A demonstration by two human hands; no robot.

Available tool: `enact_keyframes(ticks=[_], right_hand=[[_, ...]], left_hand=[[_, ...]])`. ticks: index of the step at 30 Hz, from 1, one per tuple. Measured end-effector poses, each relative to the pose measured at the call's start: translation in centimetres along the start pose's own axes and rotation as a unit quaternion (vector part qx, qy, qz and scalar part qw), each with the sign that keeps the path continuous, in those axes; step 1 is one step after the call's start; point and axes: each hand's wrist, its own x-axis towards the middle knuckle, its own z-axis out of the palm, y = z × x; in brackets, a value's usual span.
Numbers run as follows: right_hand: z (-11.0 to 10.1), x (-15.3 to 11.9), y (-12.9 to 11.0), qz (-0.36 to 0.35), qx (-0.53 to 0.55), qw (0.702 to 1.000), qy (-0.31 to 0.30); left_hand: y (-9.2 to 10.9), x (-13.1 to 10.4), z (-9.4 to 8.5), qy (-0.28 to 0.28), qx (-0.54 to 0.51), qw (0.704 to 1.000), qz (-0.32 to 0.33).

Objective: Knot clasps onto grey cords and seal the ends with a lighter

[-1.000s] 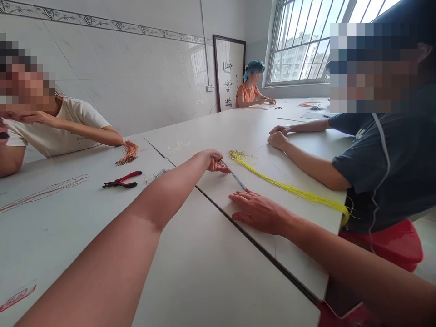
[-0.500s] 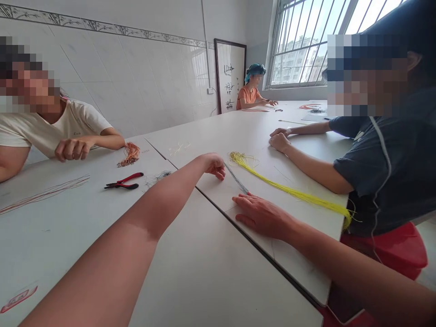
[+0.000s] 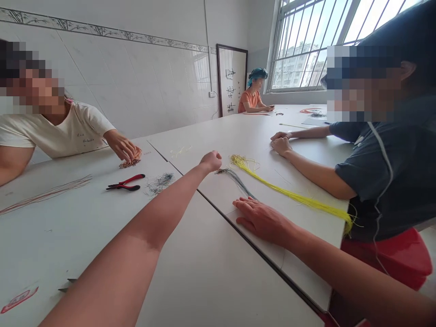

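Note:
A bundle of thin grey wires (image 3: 238, 181) lies on the white table, its bunched far end just below my left hand (image 3: 211, 161). The fingers of that hand are curled closed above the table; whatever they may hold is hidden. My right hand (image 3: 262, 219) rests flat on the tabletop with fingers stretched out, its fingertips at the near end of the grey wires. Just beyond, a longer bundle of yellow wires (image 3: 289, 191) runs diagonally to the table's right edge.
Red-handled pliers (image 3: 126, 182) and a heap of dark wire bits (image 3: 161, 183) lie left of my forearm. Metal tips (image 3: 70, 285) poke out beside it. A co-worker's hand (image 3: 124, 149) touches orange wires (image 3: 134, 159). Another co-worker's forearms (image 3: 299, 163) rest at right. A seam (image 3: 231, 222) crosses the table.
My left hand has lifted slightly and its fingers have curled in, uncovering the grey bundle's far end. My right hand stays put. The left co-worker's hand has reached onto the orange wires.

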Motion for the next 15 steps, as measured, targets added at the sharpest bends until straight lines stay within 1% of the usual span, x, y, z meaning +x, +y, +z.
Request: enact_keyframes(ticks=[2, 3, 5, 7, 11, 15], right_hand=[[0.1, 0.0, -0.1, 0.001, -0.003, 1.000, 0.000], [0.1, 0.1, -0.1, 0.002, -0.005, 1.000, 0.000], [0.1, 0.2, -0.2, 0.001, -0.009, 1.000, -0.003], [0.0, 0.3, -0.2, -0.001, -0.014, 1.000, -0.007], [-0.6, -0.5, 0.0, -0.011, -0.026, 0.999, -0.017], [-2.2, -2.8, 1.4, -0.019, -0.043, 0.998, -0.031]], left_hand=[[-1.0, -0.1, 0.8, 0.048, 0.020, 0.997, 0.054], [-1.5, -0.1, 1.3, 0.058, 0.029, 0.995, 0.082], [-2.2, -0.2, 2.3, 0.054, 0.044, 0.989, 0.133], [-2.7, -0.1, 3.2, 0.036, 0.054, 0.984, 0.165], [-3.4, 0.3, 4.1, 0.018, 0.065, 0.982, 0.177], [-3.9, 0.7, 4.2, 0.019, 0.061, 0.984, 0.166]])
